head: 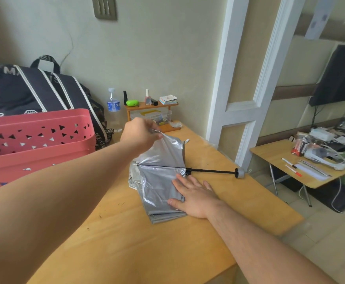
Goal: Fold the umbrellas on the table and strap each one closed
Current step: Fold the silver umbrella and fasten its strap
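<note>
A silver umbrella (157, 181) lies collapsed on the wooden table (126, 232), its canopy loose and creased. Its black shaft (212, 171) points right and ends in a grey handle (240, 173) near the table's right edge. My left hand (141, 131) pinches a flap of the canopy at the far side and lifts it off the table. My right hand (194, 194) lies flat with straight fingers on the near part of the canopy, pressing it onto the table beside the shaft's runner.
A pink perforated basket (34, 140) stands at the left, with a dark striped bag (34, 91) behind it. A water bottle (113, 105) and a small wooden shelf (151, 111) sit by the wall. A second small table (298, 165) stands at the right.
</note>
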### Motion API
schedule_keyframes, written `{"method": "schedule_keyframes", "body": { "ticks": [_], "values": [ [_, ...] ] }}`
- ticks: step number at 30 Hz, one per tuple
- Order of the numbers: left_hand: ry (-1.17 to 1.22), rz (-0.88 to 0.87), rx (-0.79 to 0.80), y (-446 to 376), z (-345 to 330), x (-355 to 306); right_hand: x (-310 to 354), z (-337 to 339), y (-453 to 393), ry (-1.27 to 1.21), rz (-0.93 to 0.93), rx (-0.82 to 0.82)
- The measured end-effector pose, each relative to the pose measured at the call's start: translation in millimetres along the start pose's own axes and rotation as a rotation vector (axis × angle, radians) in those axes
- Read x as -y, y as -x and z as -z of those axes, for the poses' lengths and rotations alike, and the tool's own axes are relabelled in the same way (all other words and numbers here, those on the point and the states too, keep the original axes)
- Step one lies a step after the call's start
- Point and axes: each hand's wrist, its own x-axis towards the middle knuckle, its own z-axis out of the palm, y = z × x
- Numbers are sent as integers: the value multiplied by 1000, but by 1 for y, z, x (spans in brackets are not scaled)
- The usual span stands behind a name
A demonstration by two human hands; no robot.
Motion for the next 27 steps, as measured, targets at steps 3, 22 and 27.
{"method": "schedule_keyframes", "body": {
  "ticks": [3, 22, 27],
  "values": [
    [56, 31, 15, 1, -5, 2, -1, 0, -1, 0, 3, 3],
    [90, -52, 12, 20, 0, 4, 0, -5, 5, -57, 40, -184],
    [114, -49, -5, 24, -1, 4, 0, -3, 14, -105, 130, -328]
  ]
}}
